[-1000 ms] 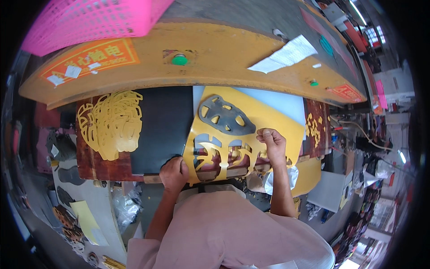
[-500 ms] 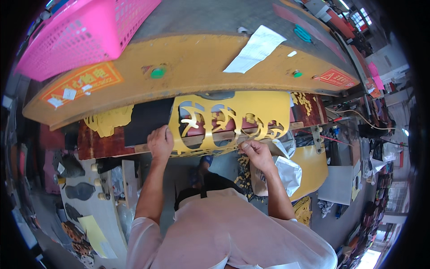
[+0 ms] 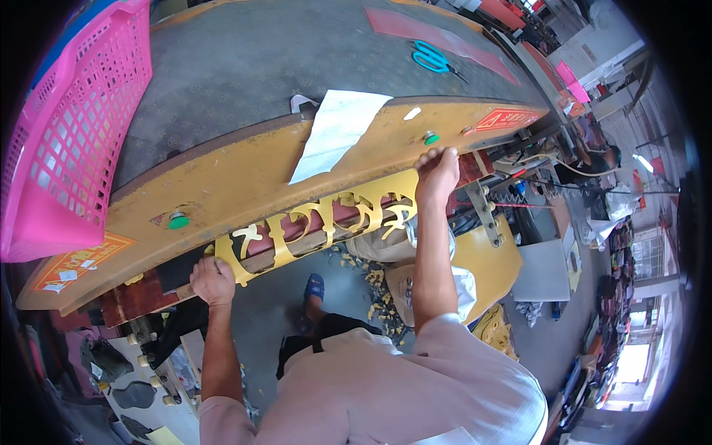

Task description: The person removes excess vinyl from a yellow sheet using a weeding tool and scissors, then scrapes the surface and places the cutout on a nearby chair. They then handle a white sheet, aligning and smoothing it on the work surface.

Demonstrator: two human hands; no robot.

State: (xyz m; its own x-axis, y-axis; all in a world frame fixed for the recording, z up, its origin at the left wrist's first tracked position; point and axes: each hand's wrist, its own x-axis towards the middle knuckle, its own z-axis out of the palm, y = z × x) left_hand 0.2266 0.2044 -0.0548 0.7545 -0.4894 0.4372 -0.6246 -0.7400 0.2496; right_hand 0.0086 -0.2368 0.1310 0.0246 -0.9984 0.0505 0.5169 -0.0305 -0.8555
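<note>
Since half a second ago I see the yellow cut-out sheet [image 3: 326, 222] pushed further under the yellow machine front [image 3: 245, 182]; less of it shows now, only a strip of scrollwork below the front's lower edge. The right hand has moved up from the sheet's lower rim to that edge, and the view has tilted so the machine's flat top fills more of the picture.

Nearest to me, below the machine front, the left hand [image 3: 213, 280] is curled shut on the left end of the cut-out sheet, knuckles toward me, beside a dark panel [image 3: 174, 271]. The right hand [image 3: 437, 172] is at the sheet's right end, fingers bent over the front's lower edge; whether they pinch the sheet I cannot tell. The sheet spans between both hands, touching the underside of the front.

Below the sheet, open floor lies between my forearms, with a blue shoe [image 3: 314, 285] and yellow scraps [image 3: 371, 285] on it.

On the machine front, a green button [image 3: 176, 220] sits left of the sheet and another green button [image 3: 429, 138] just above the right hand. A white paper [image 3: 337, 133] hangs over the front's top edge.

Beyond that edge the grey top [image 3: 245, 67] is mostly bare. A pink basket [image 3: 67, 126] stands on its left side; blue scissors [image 3: 432, 57] lie far right.
</note>
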